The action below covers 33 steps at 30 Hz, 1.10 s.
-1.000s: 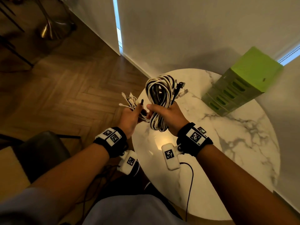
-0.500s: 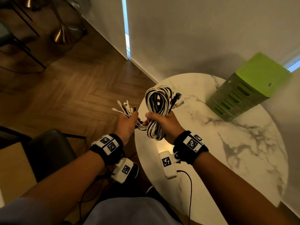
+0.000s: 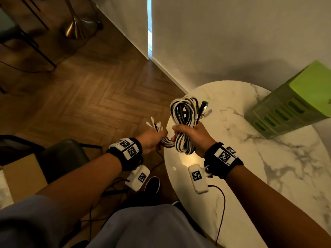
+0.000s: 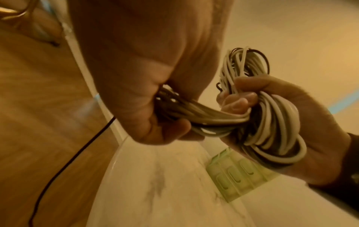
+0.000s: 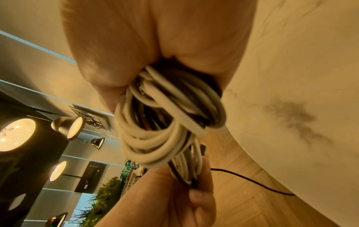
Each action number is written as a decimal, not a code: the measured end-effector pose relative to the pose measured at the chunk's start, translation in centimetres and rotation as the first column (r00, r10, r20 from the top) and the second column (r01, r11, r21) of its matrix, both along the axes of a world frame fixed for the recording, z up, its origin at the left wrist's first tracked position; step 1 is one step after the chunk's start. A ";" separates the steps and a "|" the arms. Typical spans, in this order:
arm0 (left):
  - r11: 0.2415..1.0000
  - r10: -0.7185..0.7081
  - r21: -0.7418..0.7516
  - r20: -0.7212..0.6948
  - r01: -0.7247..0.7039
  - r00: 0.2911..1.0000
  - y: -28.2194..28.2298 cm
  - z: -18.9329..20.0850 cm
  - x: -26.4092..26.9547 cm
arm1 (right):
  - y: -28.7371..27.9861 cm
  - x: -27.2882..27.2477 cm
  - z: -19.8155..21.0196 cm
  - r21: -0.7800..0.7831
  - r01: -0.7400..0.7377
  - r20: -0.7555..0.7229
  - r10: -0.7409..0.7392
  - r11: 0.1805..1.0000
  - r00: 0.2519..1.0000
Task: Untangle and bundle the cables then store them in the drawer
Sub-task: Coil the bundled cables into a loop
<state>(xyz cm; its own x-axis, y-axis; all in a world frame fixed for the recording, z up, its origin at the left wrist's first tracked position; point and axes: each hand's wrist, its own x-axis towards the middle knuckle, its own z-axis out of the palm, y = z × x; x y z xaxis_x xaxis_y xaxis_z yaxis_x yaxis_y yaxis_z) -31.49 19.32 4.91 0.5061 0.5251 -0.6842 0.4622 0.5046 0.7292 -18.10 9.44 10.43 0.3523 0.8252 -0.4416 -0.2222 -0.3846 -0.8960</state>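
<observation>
A coil of white and black cables (image 3: 182,122) is held up over the near-left edge of the round marble table (image 3: 268,176). My right hand (image 3: 192,134) grips the coil (image 4: 272,130) round its middle, loops above and below the fist. My left hand (image 3: 152,138) grips the loose cable ends (image 3: 155,123), whose white plugs stick out past its fingers. A short stretch of cables (image 4: 204,118) runs between the two fists. In the right wrist view the coil (image 5: 167,122) hangs from my right palm with the left hand (image 5: 174,192) below it. The green drawer unit (image 3: 293,102) stands at the table's far right.
A herringbone wood floor (image 3: 80,104) lies left of the table. A dark chair seat (image 3: 60,156) and a cardboard box (image 3: 21,178) sit near my left arm. White walls (image 3: 223,33) close in behind the table. A thin black wire (image 3: 221,212) trails from my right wrist camera.
Both hands have sunk in the picture with the cables as the view shifted. The left fist has drawn in tight against the right hand, and the cable stretch between them is shorter.
</observation>
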 end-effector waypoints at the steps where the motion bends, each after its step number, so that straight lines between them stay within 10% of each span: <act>1: 0.996 -0.049 -0.082 -0.049 0.045 0.998 -0.1 -0.4 -0.1 | -0.1 -0.3 -0.2 -0.021 -0.011 0.022 0.012 1.000 1.000; 4: 0.955 -0.254 -0.196 -0.163 0.221 0.953 -0.3 0.3 -0.3 | -0.2 -0.4 -0.4 -0.066 0.001 0.107 0.006 0.998 0.994; 7: 0.777 -0.626 -0.188 -0.326 0.601 0.708 -0.2 1.4 -0.4 | -0.9 0.8 0.5 -0.079 0.067 0.194 -0.050 0.995 0.980; 10: 0.569 -0.676 0.096 -0.511 0.817 0.531 0.9 1.3 0.8 | -2.7 2.2 1.5 -0.066 0.158 0.232 -0.139 0.985 0.963; 14: 0.455 -0.755 0.466 -0.251 0.759 0.606 0.2 2.3 2.6 | -5.9 3.1 2.3 -0.034 0.271 0.196 -0.259 0.962 0.946; 18: 0.209 -0.977 0.385 0.036 0.899 0.212 -6.0 2.8 5.2 | -10.2 3.6 3.8 0.004 0.433 0.207 -0.424 0.902 0.882; 22: 0.081 -0.994 0.438 0.104 0.895 0.039 -12.5 1.4 7.4 | -16.0 3.8 4.8 0.022 0.614 0.148 -0.610 0.789 0.778; 28: -0.191 -0.981 0.516 -0.082 0.835 -0.173 -15.0 3.6 12.3 | -26.1 3.6 5.3 -0.047 0.753 0.128 -0.743 0.657 0.657; 33: -0.530 -0.847 0.686 -0.402 0.498 -0.348 -17.8 8.3 16.8 | -31.0 3.5 6.4 -0.132 0.751 0.165 -0.732 0.647 0.660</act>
<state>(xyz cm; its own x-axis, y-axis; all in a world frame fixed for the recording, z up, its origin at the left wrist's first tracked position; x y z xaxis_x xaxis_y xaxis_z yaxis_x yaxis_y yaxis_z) -14.73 1.53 13.20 0.6285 -0.7337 -0.2584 -0.4886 -0.6308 0.6028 -14.62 -21.57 16.87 0.8566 0.1828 -0.4825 -0.4264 -0.2755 -0.8615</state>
